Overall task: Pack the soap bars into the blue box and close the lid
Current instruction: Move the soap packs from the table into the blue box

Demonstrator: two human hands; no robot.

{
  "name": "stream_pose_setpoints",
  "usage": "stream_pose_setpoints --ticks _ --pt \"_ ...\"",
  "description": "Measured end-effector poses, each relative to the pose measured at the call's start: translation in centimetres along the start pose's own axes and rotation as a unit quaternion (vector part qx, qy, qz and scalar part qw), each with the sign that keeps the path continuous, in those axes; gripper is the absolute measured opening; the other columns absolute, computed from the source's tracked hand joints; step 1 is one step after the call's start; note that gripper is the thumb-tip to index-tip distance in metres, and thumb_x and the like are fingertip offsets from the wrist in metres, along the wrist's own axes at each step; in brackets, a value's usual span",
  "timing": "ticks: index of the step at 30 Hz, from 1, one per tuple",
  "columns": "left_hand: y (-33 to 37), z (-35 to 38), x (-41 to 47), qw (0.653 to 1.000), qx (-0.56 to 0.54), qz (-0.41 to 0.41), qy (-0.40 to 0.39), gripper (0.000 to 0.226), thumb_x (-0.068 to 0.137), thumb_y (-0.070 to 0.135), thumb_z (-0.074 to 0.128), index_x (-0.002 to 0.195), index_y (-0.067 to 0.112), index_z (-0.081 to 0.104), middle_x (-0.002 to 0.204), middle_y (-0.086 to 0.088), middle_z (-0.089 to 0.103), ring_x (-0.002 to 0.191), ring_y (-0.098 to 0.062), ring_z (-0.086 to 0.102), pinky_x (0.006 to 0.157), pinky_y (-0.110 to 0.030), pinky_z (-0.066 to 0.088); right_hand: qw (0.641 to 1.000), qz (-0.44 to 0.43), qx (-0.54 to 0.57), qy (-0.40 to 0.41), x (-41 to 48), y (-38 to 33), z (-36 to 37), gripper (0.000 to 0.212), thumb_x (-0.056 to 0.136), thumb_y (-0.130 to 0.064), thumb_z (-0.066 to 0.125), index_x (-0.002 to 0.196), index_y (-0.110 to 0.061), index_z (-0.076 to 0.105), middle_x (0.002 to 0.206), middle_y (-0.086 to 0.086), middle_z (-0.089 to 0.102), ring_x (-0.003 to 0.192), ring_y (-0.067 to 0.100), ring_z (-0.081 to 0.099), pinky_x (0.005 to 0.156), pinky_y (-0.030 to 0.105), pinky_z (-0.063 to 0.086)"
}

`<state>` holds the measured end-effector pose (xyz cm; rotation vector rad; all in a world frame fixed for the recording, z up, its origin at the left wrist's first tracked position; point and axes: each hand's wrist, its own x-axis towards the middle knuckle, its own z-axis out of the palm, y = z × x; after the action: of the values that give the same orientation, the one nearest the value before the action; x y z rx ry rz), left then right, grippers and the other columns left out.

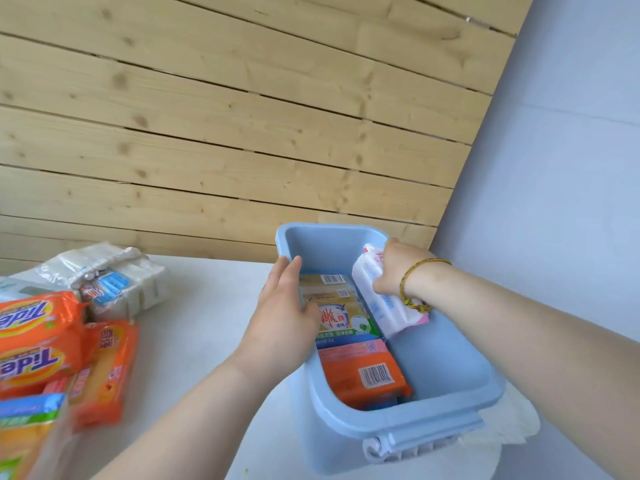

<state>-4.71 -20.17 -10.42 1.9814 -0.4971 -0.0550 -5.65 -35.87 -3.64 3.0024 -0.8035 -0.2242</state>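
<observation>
Tide packs (31,337) near blue box (433,415), right hand (398,268) gripping white pack (384,306), left hand (280,323) flat

Domestic interior, likely home storage corner; exact room not determinable. Indicated by: knotty pine plank wall (225,133) joined by plain pale painted wall (571,168); white table (207,306) heaped with shop-wrapped laundry soap packs (34,337); blue box (450,368) of household plastic.

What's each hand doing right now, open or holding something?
Left hand: open, resting against the blue box's left rim.
Right hand: closed on a white and pink soap pack inside the box.
</observation>
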Motion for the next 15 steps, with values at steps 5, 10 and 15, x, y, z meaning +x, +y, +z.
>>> stream_pose_setpoints --ticks 5,10,15 --pt "-0.3 0.0 -0.1 1.000 -0.009 0.005 -0.023 0.060 0.087 0.007 0.039 0.141 0.021 0.017 0.154 0.009 0.001 0.140 -0.006 0.005 0.095 -0.009 0.011 0.999 0.028 0.007 0.024 3.6 -1.3 2.4 0.041 0.093 -0.014 0.042 0.130 -0.002 0.029 0.124 0.015 0.055 0.112 0.031 0.055 0.051 0.026 0.032" --pt "-0.5 -0.1 -0.1 1.000 -0.015 0.003 -0.026 0.060 0.086 0.009 0.040 0.141 0.022 0.018 0.154 0.009 0.001 0.140 -0.005 0.004 0.104 -0.015 0.013 0.999 -0.001 -0.011 0.049 4.8 -2.3 4.3 0.037 0.091 -0.005 0.040 0.126 -0.001 0.032 0.116 0.016 0.060 0.106 0.034 0.058 0.066 0.033 0.033" --pt "-0.4 -0.2 -0.2 0.999 -0.019 0.000 -0.033 0.061 0.086 0.010 0.040 0.141 0.022 0.018 0.154 0.010 0.000 0.140 -0.005 0.003 0.110 -0.021 0.014 0.999 -0.011 -0.004 0.031 4.4 -2.3 5.5 0.029 0.092 -0.002 0.034 0.120 0.001 0.038 0.118 0.019 0.059 0.108 0.034 0.057 0.070 0.033 0.036"
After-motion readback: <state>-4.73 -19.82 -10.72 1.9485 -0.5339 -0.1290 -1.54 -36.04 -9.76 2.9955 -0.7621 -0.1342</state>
